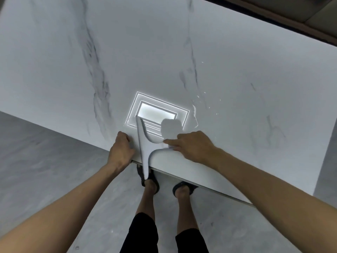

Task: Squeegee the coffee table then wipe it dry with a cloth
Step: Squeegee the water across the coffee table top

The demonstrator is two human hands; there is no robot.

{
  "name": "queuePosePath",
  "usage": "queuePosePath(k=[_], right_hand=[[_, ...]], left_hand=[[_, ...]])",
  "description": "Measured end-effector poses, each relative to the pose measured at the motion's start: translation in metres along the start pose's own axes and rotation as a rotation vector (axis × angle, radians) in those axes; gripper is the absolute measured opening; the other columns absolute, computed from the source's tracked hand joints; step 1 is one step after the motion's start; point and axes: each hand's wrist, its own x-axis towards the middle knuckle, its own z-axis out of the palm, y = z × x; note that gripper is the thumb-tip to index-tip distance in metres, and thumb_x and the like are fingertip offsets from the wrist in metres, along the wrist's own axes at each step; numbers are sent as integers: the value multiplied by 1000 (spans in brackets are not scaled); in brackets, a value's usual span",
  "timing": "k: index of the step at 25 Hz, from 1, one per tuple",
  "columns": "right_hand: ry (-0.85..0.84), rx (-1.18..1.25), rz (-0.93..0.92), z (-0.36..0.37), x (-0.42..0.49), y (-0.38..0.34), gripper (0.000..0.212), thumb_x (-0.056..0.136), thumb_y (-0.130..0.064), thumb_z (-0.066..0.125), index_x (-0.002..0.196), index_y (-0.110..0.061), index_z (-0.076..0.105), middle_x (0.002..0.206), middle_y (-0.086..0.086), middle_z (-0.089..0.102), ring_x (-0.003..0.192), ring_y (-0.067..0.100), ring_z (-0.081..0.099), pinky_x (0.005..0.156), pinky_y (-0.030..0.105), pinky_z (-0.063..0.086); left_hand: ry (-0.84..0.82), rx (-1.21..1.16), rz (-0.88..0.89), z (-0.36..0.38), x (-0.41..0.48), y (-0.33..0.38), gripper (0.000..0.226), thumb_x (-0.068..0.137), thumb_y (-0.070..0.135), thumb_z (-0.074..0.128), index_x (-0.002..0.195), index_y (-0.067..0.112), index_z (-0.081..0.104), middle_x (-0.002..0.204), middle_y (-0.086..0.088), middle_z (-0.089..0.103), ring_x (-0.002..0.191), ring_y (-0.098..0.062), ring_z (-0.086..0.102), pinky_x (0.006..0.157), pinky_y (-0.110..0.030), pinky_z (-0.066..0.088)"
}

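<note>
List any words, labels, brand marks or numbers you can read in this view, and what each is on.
None: no readable text, label or number shows on the squeegee or the coffee table.
The bright nested rectangles on the tabletop look like a light's reflection, not a sign.

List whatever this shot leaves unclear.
1. Head view: the squeegee handle's end, covered by the right hand.
2. Whether the left hand touches the blade: its curled fingers hide the contact.
3. How wet the coffee table is: only a few glints show beside the light reflection.
4. The table's left end, cut off by the frame.
</note>
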Motion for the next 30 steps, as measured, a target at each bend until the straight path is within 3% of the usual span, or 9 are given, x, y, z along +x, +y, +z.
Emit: queuePosePath(k=[8, 11, 14, 16, 20, 24, 26, 28, 30], right_hand=[[-18, -53, 252, -20, -151, 105, 42, 99, -52, 23, 137, -55, 40, 88, -12, 60, 76, 18, 63, 52, 28, 32], [87, -129, 141, -15, -166, 108, 45, 96, -53, 23, 128, -51, 54, 74, -14, 58, 56, 14, 60, 43, 23, 27], [41, -136, -87, 13, -151, 86, 31, 90, -43, 57, 121, -44, 61, 67, -11, 57, 46, 16, 56, 41, 21, 23], [-11, -171, -178, 28, -137, 78, 39, 83, -36, 71, 120, -43, 61, 64, -7, 55, 43, 18, 53, 41, 21, 19], [-18, -182, -101, 18, -141, 104, 37, 94, -37, 56, 129, -47, 53, 77, -5, 61, 58, 22, 62, 43, 26, 20], [-73, -143, 105, -27, -167, 146, 38, 100, -44, 35, 137, -50, 43, 95, -7, 63, 79, 23, 66, 56, 29, 30], [-65, -150, 166, -45, -177, 158, 40, 100, -48, 29, 137, -53, 40, 93, -10, 61, 78, 20, 64, 56, 29, 32], [-45, -82, 250, -63, -177, 161, 41, 98, -52, 23, 136, -56, 37, 89, -12, 58, 79, 17, 61, 59, 29, 37], [27, 72, 380, -83, -165, 164, 36, 99, -50, 24, 133, -57, 37, 87, -13, 57, 81, 16, 58, 64, 30, 40]], left_hand=[[-122, 289, 351, 60, -1, 46, 31, 69, 6, 58, 98, 6, 48, 124, -17, 39, 103, -33, 41, 81, -39, 42], [-157, 328, 335, 72, -1, 54, 32, 73, 7, 56, 104, 5, 47, 133, -24, 35, 111, -39, 39, 85, -40, 41], [-247, 360, 283, 77, 1, 58, 36, 80, 7, 50, 115, 2, 44, 151, -31, 15, 135, -49, 23, 100, -49, 40], [-281, 371, 257, 78, 4, 60, 40, 82, 8, 49, 120, 1, 42, 154, -31, 8, 140, -50, 17, 102, -52, 40], [-307, 394, 184, 78, 4, 68, 44, 82, 7, 47, 124, 0, 40, 156, -31, 2, 144, -49, 9, 105, -52, 38], [-299, 355, 165, 74, 1, 77, 36, 79, 9, 52, 113, 5, 42, 147, -29, 23, 133, -47, 29, 92, -45, 45], [-244, 289, 168, 63, -4, 86, 27, 79, 8, 53, 105, 7, 44, 122, -20, 46, 104, -33, 49, 74, -35, 43], [-184, 212, 165, 49, -7, 97, 21, 81, 7, 53, 100, 10, 44, 99, -10, 55, 78, -24, 52, 63, -31, 38], [-123, 131, 165, 35, -7, 117, 14, 84, 10, 50, 97, 13, 44, 87, -4, 57, 72, -21, 53, 58, -32, 37]])
